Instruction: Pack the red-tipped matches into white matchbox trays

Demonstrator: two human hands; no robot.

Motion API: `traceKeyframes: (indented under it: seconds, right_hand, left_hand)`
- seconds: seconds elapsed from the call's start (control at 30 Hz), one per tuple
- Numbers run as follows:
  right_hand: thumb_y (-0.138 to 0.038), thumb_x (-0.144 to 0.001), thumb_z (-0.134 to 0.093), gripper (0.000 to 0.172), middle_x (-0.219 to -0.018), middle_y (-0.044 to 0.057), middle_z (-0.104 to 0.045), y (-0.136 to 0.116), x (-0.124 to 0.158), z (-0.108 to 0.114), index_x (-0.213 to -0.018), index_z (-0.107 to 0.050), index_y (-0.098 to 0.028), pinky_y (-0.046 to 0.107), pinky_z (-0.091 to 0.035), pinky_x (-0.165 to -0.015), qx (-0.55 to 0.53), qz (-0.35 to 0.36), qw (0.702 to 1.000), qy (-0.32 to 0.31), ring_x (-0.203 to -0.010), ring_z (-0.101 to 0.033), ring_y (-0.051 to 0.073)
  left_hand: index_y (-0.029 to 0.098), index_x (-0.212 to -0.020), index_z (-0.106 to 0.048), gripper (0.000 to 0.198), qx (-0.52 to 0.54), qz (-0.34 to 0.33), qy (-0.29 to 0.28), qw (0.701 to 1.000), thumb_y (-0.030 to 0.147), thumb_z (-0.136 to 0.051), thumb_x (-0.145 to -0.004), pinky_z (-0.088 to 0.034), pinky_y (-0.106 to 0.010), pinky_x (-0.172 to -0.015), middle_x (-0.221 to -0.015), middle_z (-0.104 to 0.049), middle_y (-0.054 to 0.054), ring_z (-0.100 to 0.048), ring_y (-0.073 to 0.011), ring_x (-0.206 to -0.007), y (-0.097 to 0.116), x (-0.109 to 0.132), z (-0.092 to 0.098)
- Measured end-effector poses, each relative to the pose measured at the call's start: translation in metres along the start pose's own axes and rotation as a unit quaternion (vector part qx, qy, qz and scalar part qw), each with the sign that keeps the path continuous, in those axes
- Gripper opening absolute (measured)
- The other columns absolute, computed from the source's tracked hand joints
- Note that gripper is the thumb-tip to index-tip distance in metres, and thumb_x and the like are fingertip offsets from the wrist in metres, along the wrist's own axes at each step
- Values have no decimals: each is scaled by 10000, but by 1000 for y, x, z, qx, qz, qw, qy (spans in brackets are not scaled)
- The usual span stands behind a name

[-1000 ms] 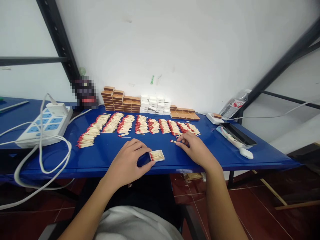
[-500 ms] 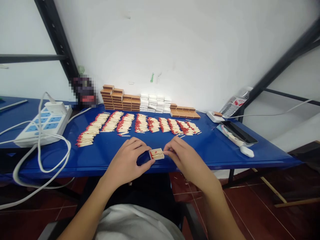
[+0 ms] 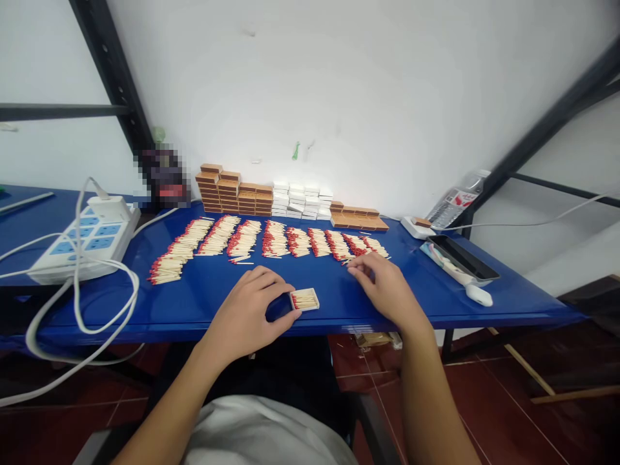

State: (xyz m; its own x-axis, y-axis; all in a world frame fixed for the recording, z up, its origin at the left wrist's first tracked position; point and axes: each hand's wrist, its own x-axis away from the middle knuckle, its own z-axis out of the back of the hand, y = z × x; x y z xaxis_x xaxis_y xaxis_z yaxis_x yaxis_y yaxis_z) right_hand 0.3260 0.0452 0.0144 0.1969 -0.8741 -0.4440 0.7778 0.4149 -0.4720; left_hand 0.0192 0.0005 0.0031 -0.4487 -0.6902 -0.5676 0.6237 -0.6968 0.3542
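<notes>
My left hand (image 3: 254, 307) rests at the table's front, its thumb and index finger gripping the left end of a small white matchbox tray (image 3: 314, 306). Inside the tray lie red-headed matches (image 3: 304, 299), heads toward the left. My right hand (image 3: 385, 284) is off to the right, fingers curled and fingertips close together at the near edge of the rightmost match piles (image 3: 339, 247). Whatever sits between those fingertips is too small to make out. More match piles (image 3: 223, 236) spread in a row across the blue table (image 3: 203, 300).
Along the wall stand stacked brown matchboxes (image 3: 217, 194), white trays (image 3: 300, 201) and a low row of brown boxes (image 3: 358, 218). A power strip (image 3: 87, 242) with looping cables is at left. A black-lined container (image 3: 462, 258), a white earbud case (image 3: 478, 295) and a plastic bottle (image 3: 458, 200) are at right.
My right hand has moved from the tray's right end, up and right to the match piles. Matches in the tray lie flatter. My left hand keeps its grip in place.
</notes>
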Motion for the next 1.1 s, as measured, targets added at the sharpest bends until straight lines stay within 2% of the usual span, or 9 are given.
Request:
traceKeyframes:
  seconds: [0.1,0.2,0.33,0.5,0.67,0.83,1.1]
  right_hand:
    - [-306,-1000,-614,155,-996,87,-701,31,-10,1,-1039,-730,-211,410,-505,-833,28,-31,999,-5,-847,-638,249]
    - [-344,-993,-612,175,-987,86,-690,42,-13,-2,-1004,-728,-213,404,-500,-824,32,-45,998,-13,-832,-630,243]
    - [-355,-1010,-582,205,-941,78,-684,42,-14,-4,-918,-697,-213,382,-485,-799,24,-28,999,-16,-818,-605,231]
    - [-314,-995,-607,183,-968,75,-687,43,-19,-5,-1062,-751,-224,381,-496,-805,3,-18,1000,-15,-809,-610,228]
    - [-337,-999,-621,173,-934,82,-677,47,-17,-6,-934,-734,-223,384,-488,-796,10,-19,1000,-10,-815,-609,241]
    - [-341,-1003,-621,167,-931,76,-668,41,-12,-6,-898,-689,-230,387,-482,-801,-2,-14,1000,-15,-836,-597,246]
    - [-455,-982,-677,229,-926,69,-681,40,-4,4,-940,-745,-240,376,-473,-737,-32,-23,999,-35,-788,-584,231]
  left_hand:
    - [214,-1151,-759,239,2,3,-2,1000,369,-777,-969,-531,-459,-1030,-1102,-747,-69,-655,-260,-1089,0,1,1]
    - [217,-1149,-759,234,2,5,-5,1000,366,-776,-968,-529,-462,-1034,-1112,-746,-68,-652,-261,-1096,0,1,1]
    - [215,-1160,-756,241,1,3,-4,1000,371,-769,-977,-522,-457,-1041,-1118,-745,-69,-649,-258,-1102,-1,0,0]
    - [214,-1160,-757,243,3,2,-3,1000,369,-774,-973,-519,-446,-1032,-1116,-745,-70,-651,-260,-1101,-1,0,0]
    - [216,-1150,-763,239,3,4,0,1000,355,-789,-958,-519,-440,-1027,-1112,-748,-71,-658,-264,-1096,0,0,0]
    - [207,-1152,-761,239,2,1,1,1000,355,-783,-966,-515,-442,-1031,-1113,-746,-66,-653,-257,-1099,0,0,0]
    - [209,-1156,-761,244,3,1,-4,1000,357,-787,-964,-522,-451,-1030,-1112,-748,-64,-647,-252,-1093,-1,1,0]
